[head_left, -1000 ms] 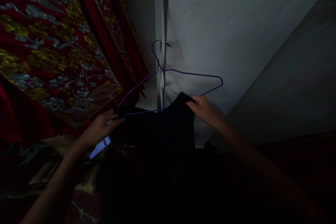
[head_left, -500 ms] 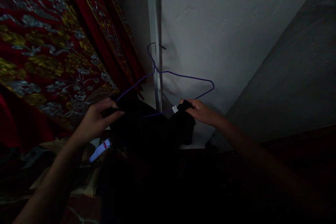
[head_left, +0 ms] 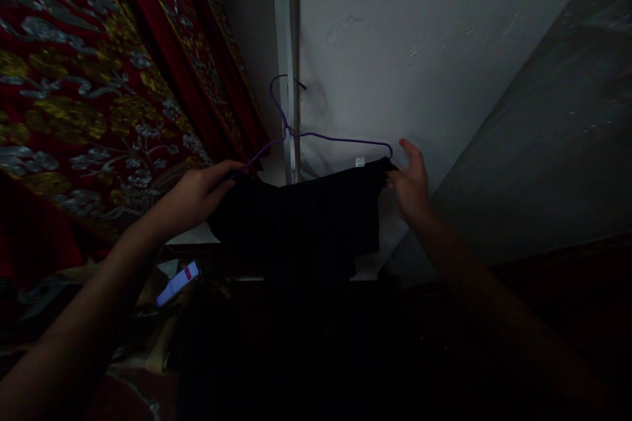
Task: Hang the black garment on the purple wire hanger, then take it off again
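Observation:
A purple wire clothes hanger (head_left: 336, 139) hangs by its hook on a pale upright edge. Black cloth of a garment (head_left: 316, 210) lies over the hanger's lower part, its top edge stretched between my hands. At that edge's right end a small white label (head_left: 360, 162) sticks up. My left hand (head_left: 212, 187) pinches the garment's left corner beside the hanger's left arm. On the other side, my right hand (head_left: 409, 187) grips the right corner just under the hanger's bend, one finger raised off the cloth. The garment's lower part is lost in the dark.
Red curtains (head_left: 89, 79) with gold and silver flower patterns hang at left. A lit phone (head_left: 176, 283) lies at lower left among crumpled cloths. Behind the hanger stands a pale wall (head_left: 395, 46), with a darker grey surface at right.
The garment's top edge has risen and spread, now covering the hanger's lower bar. My right hand moved right and up to the hanger's end; my left moved slightly up and right.

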The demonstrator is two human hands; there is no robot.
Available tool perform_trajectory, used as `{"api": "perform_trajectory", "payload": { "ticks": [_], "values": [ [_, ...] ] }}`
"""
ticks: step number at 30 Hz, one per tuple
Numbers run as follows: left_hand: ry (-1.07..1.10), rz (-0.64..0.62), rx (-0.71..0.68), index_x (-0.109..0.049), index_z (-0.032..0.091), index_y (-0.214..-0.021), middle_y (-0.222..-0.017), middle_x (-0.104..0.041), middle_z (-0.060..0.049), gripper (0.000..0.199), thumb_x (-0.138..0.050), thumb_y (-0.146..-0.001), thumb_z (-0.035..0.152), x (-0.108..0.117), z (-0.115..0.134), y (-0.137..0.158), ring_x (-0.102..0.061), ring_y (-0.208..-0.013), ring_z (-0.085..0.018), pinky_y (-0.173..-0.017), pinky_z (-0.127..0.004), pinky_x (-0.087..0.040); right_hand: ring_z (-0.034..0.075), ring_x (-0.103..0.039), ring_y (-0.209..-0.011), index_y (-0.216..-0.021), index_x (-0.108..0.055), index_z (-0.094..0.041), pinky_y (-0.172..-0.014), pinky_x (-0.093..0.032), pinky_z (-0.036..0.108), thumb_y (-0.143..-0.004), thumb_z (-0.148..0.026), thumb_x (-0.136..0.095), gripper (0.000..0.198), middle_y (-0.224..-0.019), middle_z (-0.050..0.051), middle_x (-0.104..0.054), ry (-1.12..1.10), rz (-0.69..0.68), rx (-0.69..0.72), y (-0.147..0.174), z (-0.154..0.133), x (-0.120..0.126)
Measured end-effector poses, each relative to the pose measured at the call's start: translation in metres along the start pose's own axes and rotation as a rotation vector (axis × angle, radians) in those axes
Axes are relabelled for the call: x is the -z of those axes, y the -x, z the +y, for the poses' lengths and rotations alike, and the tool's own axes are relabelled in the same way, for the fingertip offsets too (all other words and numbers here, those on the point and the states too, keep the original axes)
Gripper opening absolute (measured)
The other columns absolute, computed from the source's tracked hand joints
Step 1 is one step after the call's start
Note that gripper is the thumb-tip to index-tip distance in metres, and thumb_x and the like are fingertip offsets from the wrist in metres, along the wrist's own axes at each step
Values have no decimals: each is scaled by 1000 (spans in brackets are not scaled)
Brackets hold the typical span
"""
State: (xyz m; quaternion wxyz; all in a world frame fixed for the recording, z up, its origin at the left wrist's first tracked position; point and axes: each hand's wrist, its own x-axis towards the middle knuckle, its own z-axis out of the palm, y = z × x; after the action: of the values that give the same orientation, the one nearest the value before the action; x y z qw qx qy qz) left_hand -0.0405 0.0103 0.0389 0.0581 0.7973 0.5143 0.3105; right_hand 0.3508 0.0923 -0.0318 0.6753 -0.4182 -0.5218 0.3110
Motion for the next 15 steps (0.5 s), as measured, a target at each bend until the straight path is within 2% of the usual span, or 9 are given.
{"api": "perform_trajectory", "payload": {
  "ticks": [4, 8, 11, 15],
  "values": [
    [96, 25, 67, -72, 22, -120, -98, -76, -7, 40, -59, -89, 44, 3, -2, 2, -67, -81, -24, -70, -30, -51, 16, -61, -63, -112, -67, -23, -53, -46, 26, -68, -26, -66, 44, -82, 2, -68, -29, -220, -77, -17, -7, 10],
    [168, 180, 162, -75, 21, -108, -86, -75, -4, 37, -68, -82, 46, 3, -2, 2, -65, -74, -21, -66, -28, -51, 19, -64, -68, -83, -72, -21, -59, -50, 29, -64, -32, -74, 22, -76, 3, -70, 14, -370, -75, -17, -16, 26],
    [193, 298, 173, -76, 20, -99, -89, -75, -4, 30, -71, -79, 42, -1, -3, -4, -66, -81, -23, -75, -31, -53, 18, -64, -65, -72, -73, -20, -58, -49, 29, -66, -39, -79, 21, -70, 2, -69, 112, -506, -72, -12, -29, 37],
    [181, 364, 119, -75, 20, -96, -97, -74, -5, 25, -65, -83, 39, -9, -8, -18, -66, -91, -23, -88, -33, -52, 15, -58, -51, -56, -69, -18, -48, -45, 27, -69, -51, -80, 37, -57, 3, -64, 208, -663, -113, -2, -60, 34]
  ]
}}
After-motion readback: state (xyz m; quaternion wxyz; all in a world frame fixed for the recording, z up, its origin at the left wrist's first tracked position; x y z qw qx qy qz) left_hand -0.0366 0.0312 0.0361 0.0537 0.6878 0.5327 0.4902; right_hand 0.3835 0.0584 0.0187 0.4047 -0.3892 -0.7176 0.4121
